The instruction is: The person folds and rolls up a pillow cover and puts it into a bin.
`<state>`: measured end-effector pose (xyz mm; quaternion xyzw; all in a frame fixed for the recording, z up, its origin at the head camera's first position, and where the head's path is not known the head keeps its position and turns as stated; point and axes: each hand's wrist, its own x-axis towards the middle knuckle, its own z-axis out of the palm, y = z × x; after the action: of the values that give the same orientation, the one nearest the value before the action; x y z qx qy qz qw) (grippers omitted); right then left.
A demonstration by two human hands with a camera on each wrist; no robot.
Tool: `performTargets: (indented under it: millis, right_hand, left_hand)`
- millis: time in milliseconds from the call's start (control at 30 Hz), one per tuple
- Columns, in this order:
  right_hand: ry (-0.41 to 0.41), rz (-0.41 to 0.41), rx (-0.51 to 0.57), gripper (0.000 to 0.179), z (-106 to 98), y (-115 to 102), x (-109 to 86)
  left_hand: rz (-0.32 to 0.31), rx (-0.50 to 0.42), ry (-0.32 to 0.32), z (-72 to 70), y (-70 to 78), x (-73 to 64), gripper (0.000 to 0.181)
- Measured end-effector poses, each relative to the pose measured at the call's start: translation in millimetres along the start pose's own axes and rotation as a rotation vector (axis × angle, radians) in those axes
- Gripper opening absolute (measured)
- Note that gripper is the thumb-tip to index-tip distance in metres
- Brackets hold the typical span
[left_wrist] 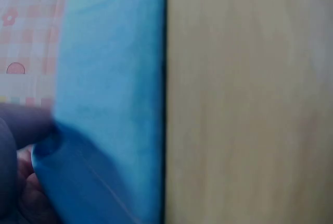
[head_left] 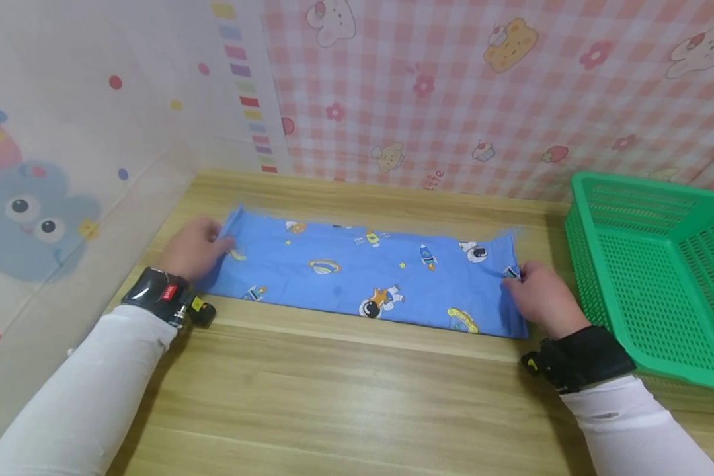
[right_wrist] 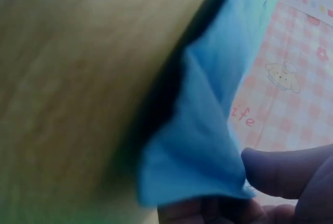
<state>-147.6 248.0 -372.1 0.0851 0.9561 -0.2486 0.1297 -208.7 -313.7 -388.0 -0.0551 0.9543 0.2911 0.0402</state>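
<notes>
A long strip of blue cloth [head_left: 333, 284], printed with astronauts, rockets and planets, stretches between both hands over the wooden table. At its left end my left hand [head_left: 194, 250] pinches the short edge between thumb and fingers; the left wrist view shows the thumb pressing a fold into the cloth [left_wrist: 112, 78]. My right hand [head_left: 544, 297] pinches the opposite short edge. In the right wrist view, the thumb lies over the cloth [right_wrist: 203, 146] with fingers curled beneath, and that end looks raised off the table. The far long edge appears frayed.
A green plastic basket [head_left: 597, 297] stands at the right, close beside the right hand and wrist. Behind the wooden table [head_left: 333, 396] rises a pink checked wall covering [head_left: 452, 119]. A pale printed wall sheet [head_left: 149, 132] borders the left side.
</notes>
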Motion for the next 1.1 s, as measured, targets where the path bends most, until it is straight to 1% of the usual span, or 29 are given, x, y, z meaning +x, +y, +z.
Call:
performTargets:
  millis: [33,100,233,333,467,533,633,700,767,867,933,1000,1100]
  right_hand:
    - [-0.021,0.001,-0.008,0.035,-0.2,-0.1,0.2]
    - [-0.037,0.004,-0.023,0.037,-0.6,0.0,0.9]
    - [-0.044,0.02,-0.057,0.045,-1.9,-0.2,2.3]
    - [-0.038,0.02,-0.081,0.046,-2.2,0.1,2.5]
    - [-0.05,0.023,-0.098,0.044,-2.7,-0.8,0.5]
    - [-0.06,0.023,-0.11,0.044,-3.2,-1.5,-0.6]
    - [-0.057,0.013,-0.133,0.043,-3.3,-0.8,-1.0]
    - [-0.05,0.006,-0.148,0.044,-3.2,0.2,-1.1]
    - [-0.052,0.003,-0.158,0.045,-3.4,0.6,-2.1]
    - [-0.063,-0.022,-0.188,0.045,-4.1,0.9,-4.7]
    - [-0.079,-0.036,-0.202,0.045,-4.6,0.1,-6.5]
    - [-0.085,-0.043,-0.216,0.045,-4.7,-0.4,-7.3]
    - [-0.086,-0.023,-0.212,0.044,-4.5,-1.0,-7.0]
  left_hand:
    - [0.001,0.013,-0.015,-0.2,0.1,0.2,0.044]
    - [-0.008,0.02,-0.027,-0.4,0.6,1.3,0.041]
    - [-0.039,-0.003,0.009,-0.7,2.0,3.9,0.046]
    - [-0.041,-0.002,0.006,-2.1,2.5,4.1,0.047]
    - [0.004,0.041,-0.035,-4.3,2.7,2.8,0.04]
    - [0.024,0.068,-0.044,-4.4,2.8,3.1,0.036]
    - [0.005,0.082,-0.052,-4.0,3.0,5.1,0.035]
    - [-0.018,0.074,-0.066,-4.5,2.6,7.2,0.042]
    - [-0.024,0.068,-0.099,-6.0,2.0,8.8,0.05]
    - [0.016,0.098,-0.149,-8.5,1.7,10.0,0.053]
    - [0.043,0.125,-0.165,-9.1,1.9,10.1,0.045]
    - [0.055,0.144,-0.151,-7.9,2.8,9.9,0.037]
    - [0.026,0.138,-0.109,-5.8,3.9,9.1,0.037]
